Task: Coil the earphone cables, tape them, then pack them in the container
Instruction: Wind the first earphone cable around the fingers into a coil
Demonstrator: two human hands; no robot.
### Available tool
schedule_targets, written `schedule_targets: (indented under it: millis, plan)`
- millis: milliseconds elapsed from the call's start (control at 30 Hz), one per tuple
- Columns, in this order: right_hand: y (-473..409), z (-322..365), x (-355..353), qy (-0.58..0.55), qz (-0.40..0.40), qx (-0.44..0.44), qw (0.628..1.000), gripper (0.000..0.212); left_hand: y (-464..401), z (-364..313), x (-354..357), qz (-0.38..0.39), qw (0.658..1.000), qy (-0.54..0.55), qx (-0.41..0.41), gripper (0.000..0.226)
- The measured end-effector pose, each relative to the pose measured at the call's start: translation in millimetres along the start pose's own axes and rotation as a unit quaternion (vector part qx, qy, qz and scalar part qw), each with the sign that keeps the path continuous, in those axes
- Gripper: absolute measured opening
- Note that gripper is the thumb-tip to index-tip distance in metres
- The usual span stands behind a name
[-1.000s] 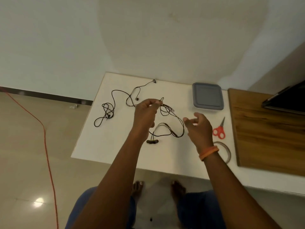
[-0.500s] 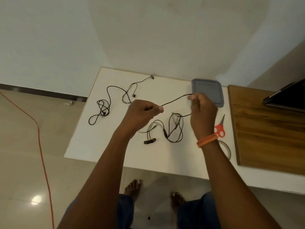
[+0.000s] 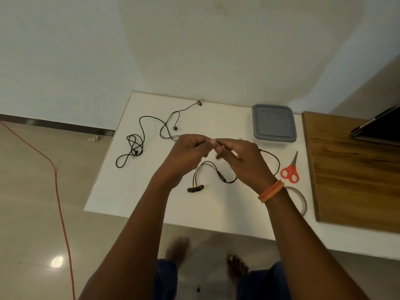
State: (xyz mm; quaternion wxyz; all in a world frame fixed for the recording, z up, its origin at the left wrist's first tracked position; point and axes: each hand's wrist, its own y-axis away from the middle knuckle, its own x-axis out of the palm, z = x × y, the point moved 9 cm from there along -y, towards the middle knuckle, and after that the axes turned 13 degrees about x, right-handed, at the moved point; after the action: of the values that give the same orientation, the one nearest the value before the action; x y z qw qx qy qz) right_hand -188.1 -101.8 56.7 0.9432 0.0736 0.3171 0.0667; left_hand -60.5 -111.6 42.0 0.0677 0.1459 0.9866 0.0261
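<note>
Table (image 3: 121, 191): white, fills the middle of my view; I log the rest by clock face from its centre.

Board (image 3: 355, 180): wooden, at 3 o'clock, lying on the table's right end.

Box (image 3: 273, 123): grey lid on, at 1 o'clock, near the far edge.

Left hand (image 3: 188, 154) and right hand (image 3: 249, 163): raised over the centre, fingertips meeting. Both are pinched on one black cable (image 3: 218, 172); from the pinch a loop runs out toward 3 o'clock past the right wrist, while the rest drops toward 6 o'clock in an S below the hands. Its two buds (image 3: 195, 188) rest on the table just under the left wrist, lying side by side, long axis running 9 to 3.

Second cable (image 3: 140, 135): loose on the table at 10 o'clock, well apart from the hands, sprawled from a tangle at 9 toward a bud at 12.

Tape (image 3: 299, 201): clear roll at 4 o'clock, partly behind the right forearm.

Scissors (image 3: 291, 169): red handles, at 3 o'clock, blades pointing to 12.

Band (image 3: 271, 191): orange, on the right wrist.
</note>
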Motion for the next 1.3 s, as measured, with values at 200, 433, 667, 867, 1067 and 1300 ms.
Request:
schedule_targets:
  millis: [200, 433, 667, 867, 1067, 1300]
  plan:
    - [-1.5, -24.5, -57.7, -0.033, -0.246, 0.069, 0.966, 0.024, 3.0, 11.2, -8.1, 0.016, 0.998, 0.044, -0.041, 0.020]
    - [-3.0, -42.9, -30.2, 0.047, -0.163, 0.146, 0.975, 0.030, 11.7, 25.4, 3.3, 0.034, 0.988, 0.068, -0.136, 0.027]
    - [-3.9, -1.8, -0.8, 0.049, -0.068, 0.011, 0.996, 0.028, 12.8, 22.8, 6.6, 0.022, 0.974, 0.159, -0.157, 0.029]
    - [-3.8, -3.8, 0.0, 0.019, -0.042, 0.027, 0.999, 0.011, 17.8, 28.9, 9.2, 0.053, 0.973, 0.129, -0.184, 0.033]
    - [-4.0, -11.3, 9.4, -0.087, 0.030, 0.075, 0.993, 0.013, 19.9, 23.9, 21.8, 0.113, 0.973, 0.100, -0.173, 0.044]
    - [-3.6, -16.8, 2.3, -0.228, 0.095, 0.129, 0.960, 0.012, 5.5, 12.7, 3.9, 0.014, 0.955, 0.275, -0.110, 0.039]
